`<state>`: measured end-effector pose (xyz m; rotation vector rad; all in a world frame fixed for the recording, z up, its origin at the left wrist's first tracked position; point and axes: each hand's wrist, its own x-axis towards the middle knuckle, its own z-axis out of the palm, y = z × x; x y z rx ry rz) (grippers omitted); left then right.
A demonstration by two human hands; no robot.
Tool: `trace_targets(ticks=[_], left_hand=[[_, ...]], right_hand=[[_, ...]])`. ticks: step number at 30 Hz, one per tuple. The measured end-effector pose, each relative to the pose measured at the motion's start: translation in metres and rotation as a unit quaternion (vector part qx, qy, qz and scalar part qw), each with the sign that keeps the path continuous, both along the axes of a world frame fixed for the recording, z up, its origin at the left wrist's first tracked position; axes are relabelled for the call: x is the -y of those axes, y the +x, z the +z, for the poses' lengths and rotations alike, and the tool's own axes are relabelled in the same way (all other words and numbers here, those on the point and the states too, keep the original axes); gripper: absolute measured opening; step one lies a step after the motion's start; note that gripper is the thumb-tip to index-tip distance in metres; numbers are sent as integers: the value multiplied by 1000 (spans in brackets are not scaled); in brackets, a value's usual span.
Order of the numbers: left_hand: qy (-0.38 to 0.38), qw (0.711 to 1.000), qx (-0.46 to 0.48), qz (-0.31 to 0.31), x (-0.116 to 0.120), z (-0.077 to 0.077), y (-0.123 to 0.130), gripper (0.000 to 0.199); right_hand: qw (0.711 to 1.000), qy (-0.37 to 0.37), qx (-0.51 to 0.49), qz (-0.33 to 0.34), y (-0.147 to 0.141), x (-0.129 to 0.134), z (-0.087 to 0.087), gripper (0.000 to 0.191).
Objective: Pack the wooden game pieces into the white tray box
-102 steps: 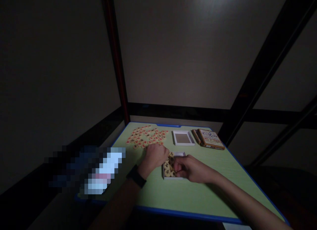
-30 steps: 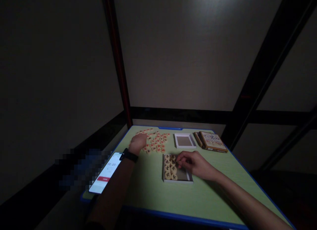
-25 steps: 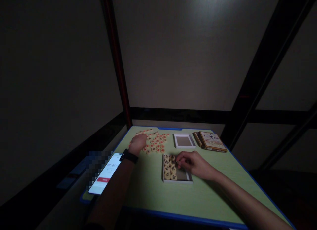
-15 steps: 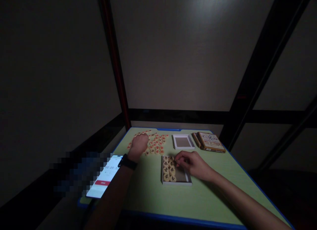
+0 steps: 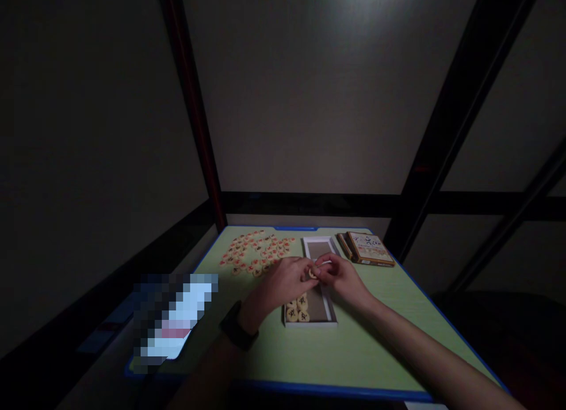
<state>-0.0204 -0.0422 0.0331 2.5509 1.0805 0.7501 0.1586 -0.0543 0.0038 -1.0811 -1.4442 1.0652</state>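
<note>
Above a shallow open box (image 5: 311, 323), my left hand (image 5: 285, 280) and my right hand (image 5: 340, 278) meet. A round wooden chess piece (image 5: 313, 273) is pinched between the fingertips of both hands. Black-marked pieces (image 5: 297, 310) lie in the left part of the box; my left hand hides its upper rows. The right part shows bare grey-brown bottom. Many round pieces with red or black characters (image 5: 256, 249) are spread over the back left of the green table (image 5: 362, 351).
A second open white box (image 5: 321, 241) stands behind my hands. To its right lie printed box lids (image 5: 370, 248). A lit phone (image 5: 181, 321), partly pixelated, is at the left table edge.
My left hand has moved right and toward me, from the scattered pieces to the box, where it meets my right hand at a piece. The view has shifted slightly.
</note>
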Motion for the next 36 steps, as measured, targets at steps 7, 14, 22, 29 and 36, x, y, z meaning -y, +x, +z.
trace_targets(ticks=[7,14,22,29,36], left_hand=[[-6,992,-3,129,-21,-7,-23,20],[4,954,-177,242,-23,-29,-16,31],[-19,957,-194,216,-16,-27,-13,31],[-14,955,-207,211,-13,-23,-11,31],[-17,951,-219,216,-11,-19,-10,34]], right_hand=[[985,-100,82,116,4,11,6,42],[957,-59,246,142,1,21,2,8],[936,-20,337,103,-15,29,2,10],[928,2,355,112,-15,31,4,7],[932,17,334,138,-13,31,7,15]])
